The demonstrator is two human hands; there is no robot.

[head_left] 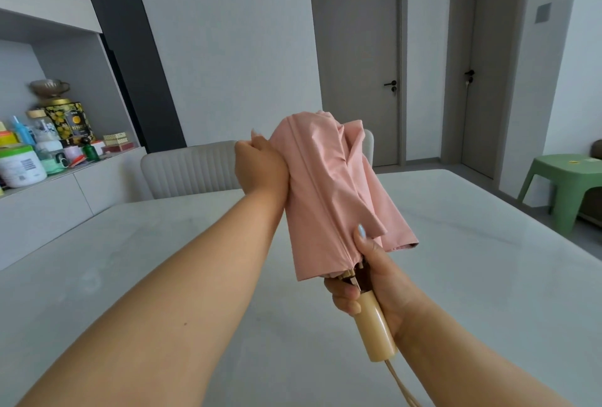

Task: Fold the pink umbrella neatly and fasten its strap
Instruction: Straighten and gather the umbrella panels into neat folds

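The pink umbrella (329,191) is collapsed and held up in the air over the table, its tip pointing away from me. Its fabric hangs in loose, uneven folds around the shaft. My right hand (368,279) is closed around the top of the cream handle (374,328), with the thumb pressing the lower fabric. My left hand (259,164) grips the fabric on the umbrella's upper left side. A cream wrist cord (402,387) dangles from the handle's end. The fastening strap is not visible.
A pale marble table (163,260) spreads below my arms, with a grey padded chair (189,172) at its far side. A sideboard at left carries several jars and bottles (42,146). A green plastic stool (566,185) stands at right. Two closed doors are behind.
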